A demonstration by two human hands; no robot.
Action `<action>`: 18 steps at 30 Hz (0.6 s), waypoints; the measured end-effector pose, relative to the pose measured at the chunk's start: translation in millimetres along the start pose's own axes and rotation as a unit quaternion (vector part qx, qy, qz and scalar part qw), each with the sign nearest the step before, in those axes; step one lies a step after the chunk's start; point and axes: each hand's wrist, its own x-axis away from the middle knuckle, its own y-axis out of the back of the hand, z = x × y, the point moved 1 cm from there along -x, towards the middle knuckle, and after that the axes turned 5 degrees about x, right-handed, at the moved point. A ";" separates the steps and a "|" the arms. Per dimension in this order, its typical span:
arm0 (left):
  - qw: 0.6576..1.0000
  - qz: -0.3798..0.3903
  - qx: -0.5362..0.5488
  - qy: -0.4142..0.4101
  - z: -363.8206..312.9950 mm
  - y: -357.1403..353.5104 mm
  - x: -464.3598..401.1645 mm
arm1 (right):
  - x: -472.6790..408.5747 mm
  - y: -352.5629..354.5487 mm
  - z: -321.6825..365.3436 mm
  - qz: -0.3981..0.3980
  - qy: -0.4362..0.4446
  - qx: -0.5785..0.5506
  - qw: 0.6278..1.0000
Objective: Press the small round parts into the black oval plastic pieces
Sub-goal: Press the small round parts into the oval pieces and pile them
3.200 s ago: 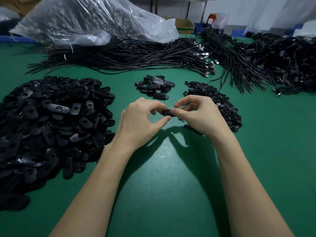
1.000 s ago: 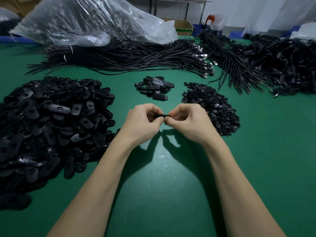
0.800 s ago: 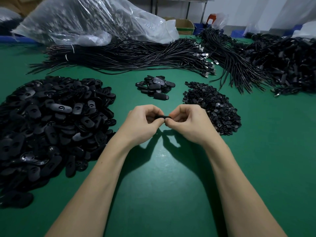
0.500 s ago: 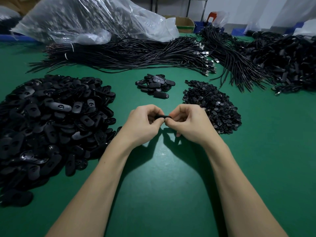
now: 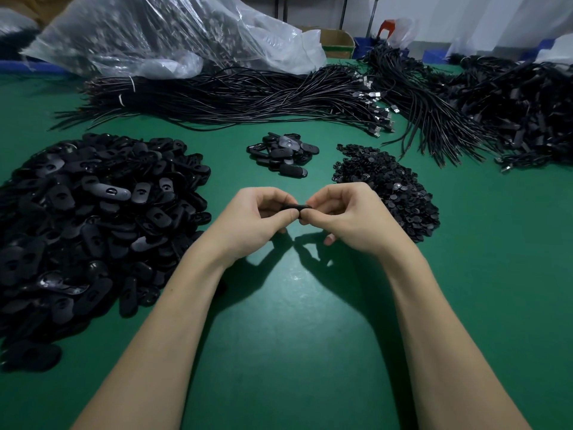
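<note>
Both hands meet above the middle of the green table [image 5: 279, 321]. My left hand [image 5: 248, 221] and my right hand [image 5: 350, 221] pinch one black oval plastic piece [image 5: 298, 207] between thumbs and curled fingers, seen edge-on; most of it is hidden by the fingers. A large heap of black oval pieces [image 5: 86, 218] lies to the left. The heap of small round parts [image 5: 387, 187] sits just right of my right hand. A small pile of oval pieces [image 5: 283, 153] lies behind the hands.
Bundles of black cables [image 5: 232, 97] stretch across the back of the table, with more cable bundles [image 5: 511, 113] at the back right. A clear plastic bag [image 5: 161, 35] lies behind them at the back left.
Since 3.2 s ago the hands have drawn closer to me and curled tighter on the oval piece. Over the last second they have hardly moved.
</note>
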 end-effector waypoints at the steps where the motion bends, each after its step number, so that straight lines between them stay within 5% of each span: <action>1: 1.000 -0.001 -0.002 0.000 0.2 0.1 0.0 | 0.1 -0.1 -0.3 -0.003 0.001 0.002 1.000; 18: 1.000 0.003 -0.027 0.000 2.8 3.5 -1.5 | -2.0 -4.5 -2.9 -0.020 0.014 0.033 0.999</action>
